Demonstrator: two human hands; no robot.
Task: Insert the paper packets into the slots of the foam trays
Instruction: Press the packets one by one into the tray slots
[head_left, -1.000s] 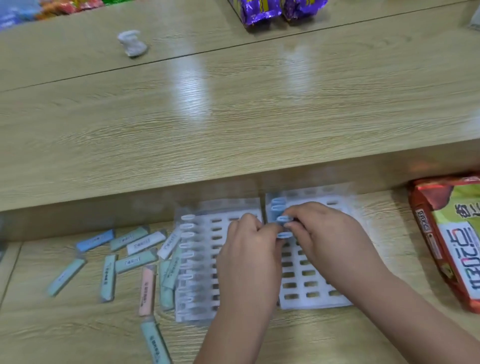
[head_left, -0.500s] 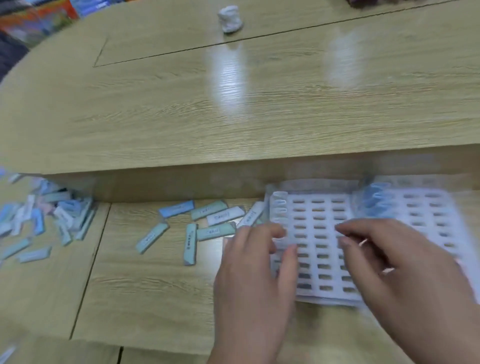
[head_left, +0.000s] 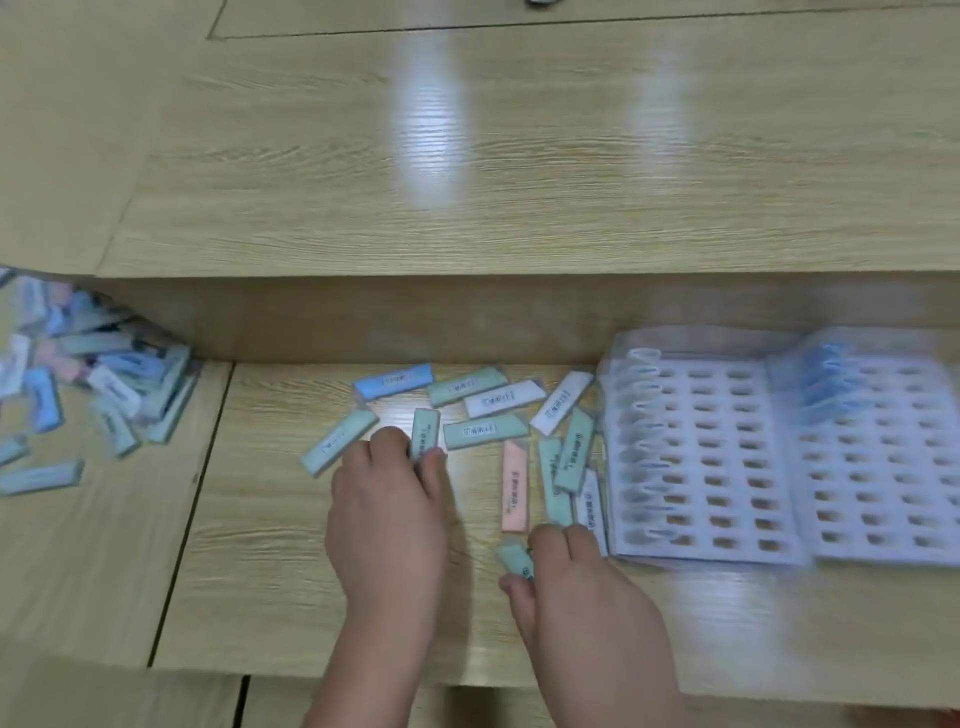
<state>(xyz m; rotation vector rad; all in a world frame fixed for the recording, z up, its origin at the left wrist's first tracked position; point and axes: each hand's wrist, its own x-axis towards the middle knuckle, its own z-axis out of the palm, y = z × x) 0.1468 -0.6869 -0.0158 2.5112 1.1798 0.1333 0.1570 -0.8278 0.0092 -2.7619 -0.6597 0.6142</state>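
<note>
Now L hand pinches pkt, R hand 2nd pkt; labels unreadable.

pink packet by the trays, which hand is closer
Right. The right hand sits at the near end of the pink packet; the left hand is farther to its left, pinching a green packet.

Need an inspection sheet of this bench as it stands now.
Surface: light wood-grain desk, glossy.
Job's things: white foam left tray, leftmost column filled; white foam right tray, few blue packets inserted; loose pastel paper packets beside them; larger packet pile far left.
Clutter: cropped grey object at top edge, unidentifiable.
Hands: left hand pinches a far green paper packet; right hand grips a near green paper packet.
Cables: nothing seen.
Surroundings: raised wooden tier behind.
</note>
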